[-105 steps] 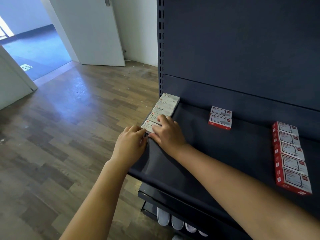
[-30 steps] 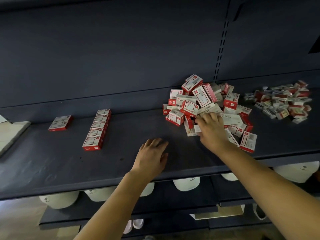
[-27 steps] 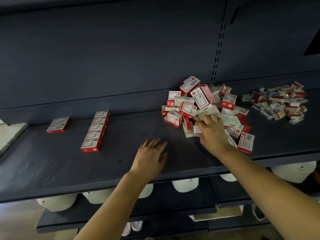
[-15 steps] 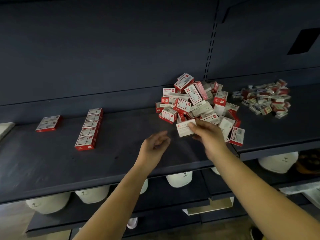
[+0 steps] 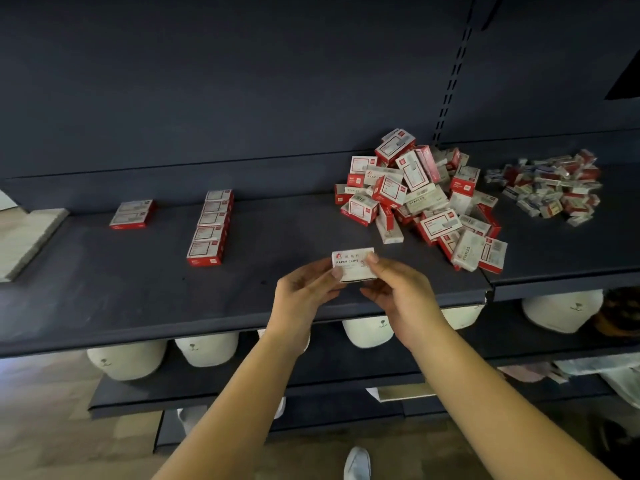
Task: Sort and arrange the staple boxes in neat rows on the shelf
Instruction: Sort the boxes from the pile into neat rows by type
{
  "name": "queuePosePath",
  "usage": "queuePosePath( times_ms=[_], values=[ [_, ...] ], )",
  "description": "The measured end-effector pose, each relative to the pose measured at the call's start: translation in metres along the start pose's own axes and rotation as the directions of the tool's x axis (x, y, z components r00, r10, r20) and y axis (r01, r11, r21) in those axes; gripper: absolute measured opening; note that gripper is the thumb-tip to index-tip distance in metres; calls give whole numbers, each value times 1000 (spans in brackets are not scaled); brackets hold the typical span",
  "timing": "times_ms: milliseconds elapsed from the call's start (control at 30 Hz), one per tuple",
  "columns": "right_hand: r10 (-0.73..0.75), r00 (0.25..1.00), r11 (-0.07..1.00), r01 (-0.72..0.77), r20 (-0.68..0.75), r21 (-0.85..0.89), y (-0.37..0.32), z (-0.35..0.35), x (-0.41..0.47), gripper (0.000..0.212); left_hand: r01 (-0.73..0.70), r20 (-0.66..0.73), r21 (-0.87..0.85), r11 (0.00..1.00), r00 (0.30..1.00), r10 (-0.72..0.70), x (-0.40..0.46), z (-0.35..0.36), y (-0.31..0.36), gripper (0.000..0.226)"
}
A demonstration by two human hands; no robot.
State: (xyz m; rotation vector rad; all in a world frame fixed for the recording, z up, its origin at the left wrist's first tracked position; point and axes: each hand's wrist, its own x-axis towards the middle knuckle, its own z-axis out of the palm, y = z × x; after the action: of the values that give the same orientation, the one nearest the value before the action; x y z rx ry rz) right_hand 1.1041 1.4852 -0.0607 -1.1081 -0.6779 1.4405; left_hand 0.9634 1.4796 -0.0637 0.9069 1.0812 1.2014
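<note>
Head view: both hands hold one small white box (image 5: 353, 264) labelled "paper clips" above the dark shelf (image 5: 138, 292); left hand (image 5: 304, 289) and right hand (image 5: 398, 292) each pinch an end. A jumbled box pile (image 5: 415, 199) lies behind, neat rows (image 5: 209, 226) further left.

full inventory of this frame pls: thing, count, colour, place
held box: one, white, reads PAPER CLIPS, above the shelf's front edge
shelf: one, dark blue-grey
box row: five, red and white, shelf left of centre
box pair: two, red and white, further left
box pile: many, red and white, loose, shelf right
smaller box pile: many, red, white and blue, far right
caps: several, white, on the shelf below
shoe: one, white, floor
left hand: fingers pinch the held box's left end
right hand: fingers pinch its right end
</note>
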Motion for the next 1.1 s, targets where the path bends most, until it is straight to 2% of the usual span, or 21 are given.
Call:
queuePosePath(
  times_ms=[167,267,333,400,433,467,500,533,567,600,667,733,833,933,1000,1100],
  values=[
    [4,997,999,-1,79,-36,8,6,-9,16,11,-23,-50,999,1000,-12,-11,-15,4,38],
    [-6,993,999,12,114,-52,9,8,-5,21,-10,-61,-22,1000,998,8,-9,-19,5,36],
    [-18,993,998,24,114,-51,7,10,4,27,-82,-83,85,993,993,89,-2,-20,8,29],
    [-26,993,997,34,114,-68,4,13,16,20,-205,-54,322,924,971,234,11,-24,13,33],
    [-29,992,996,39,124,-78,2,14,22,18,-273,-10,497,824,947,320,19,-27,14,37],
    [-32,990,996,44,138,-83,1,16,29,19,-358,66,671,649,901,428,27,-31,16,39],
    [-34,988,995,47,151,-86,-1,18,36,23,-446,183,791,419,826,534,34,-34,18,39],
    [-32,986,994,48,163,-93,-2,21,43,26,-515,320,836,189,737,595,42,-36,19,39],
    [-30,984,993,50,177,-106,-3,24,50,28,-561,436,828,16,661,611,51,-37,20,40],
    [-29,981,991,53,191,-123,-3,27,56,26,-583,510,808,-86,620,596,58,-37,21,41],
    [-25,978,985,60,207,-161,-1,32,70,19,-585,574,791,-178,609,548,73,-36,21,42],
    [-29,974,978,74,224,-196,2,36,81,14,-576,579,796,-188,632,516,85,-36,21,39],
    [-43,968,954,113,246,-277,3,41,93,14,-594,563,798,-97,680,469,103,-41,24,37],
    [-126,972,852,208,196,-481,4,48,109,9,-612,572,790,-43,709,413,128,-50,25,20],
    [-242,961,760,273,133,-590,4,54,123,17,-568,537,823,3,779,323,149,-56,28,10],
    [-354,930,686,331,100,-648,2,66,138,29,-459,444,888,24,869,217,183,-66,34,17]
  ],
)
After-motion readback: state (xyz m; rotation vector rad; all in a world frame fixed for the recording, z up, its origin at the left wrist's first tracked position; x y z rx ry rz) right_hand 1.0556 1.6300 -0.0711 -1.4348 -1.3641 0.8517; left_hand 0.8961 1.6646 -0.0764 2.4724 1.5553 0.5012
